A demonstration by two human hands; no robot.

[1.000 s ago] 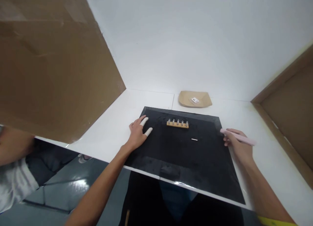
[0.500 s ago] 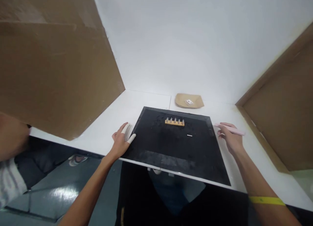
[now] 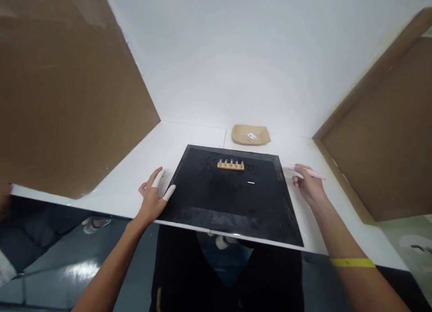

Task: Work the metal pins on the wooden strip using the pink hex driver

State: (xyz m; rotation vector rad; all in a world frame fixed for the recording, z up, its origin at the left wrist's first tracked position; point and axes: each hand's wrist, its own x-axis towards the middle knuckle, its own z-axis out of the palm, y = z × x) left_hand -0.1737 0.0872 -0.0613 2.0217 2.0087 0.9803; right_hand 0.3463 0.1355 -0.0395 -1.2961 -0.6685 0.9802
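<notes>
My left hand [image 3: 152,196] rests at the left edge of a black mat [image 3: 209,195], fingers spread and holding nothing. White finger covers sit on its thumb and index finger. Beyond the mat's right edge, my right hand [image 3: 308,182] grips a slim pale pink pen-shaped tool [image 3: 317,174], its thin tip pointing left toward the mat; its exact kind is unclear. On the mat stands a small wooden strip [image 3: 231,167] with several clear, bulb-like pieces upright in a row. A short, thin silvery piece [image 3: 250,182] lies in front of it, to the right.
Behind the mat is a brown paper tray [image 3: 238,134] with a small white labelled packet [image 3: 251,135] in it. Brown board partitions [image 3: 67,100] flank the white table [image 3: 121,181] on both sides, with a white wall behind. Part of another person shows at the far left.
The view has turned a little to the right, so everything sits further left. The other person's arm has mostly left the picture. Both my hands stay beside the mat, the tool still in my right.
</notes>
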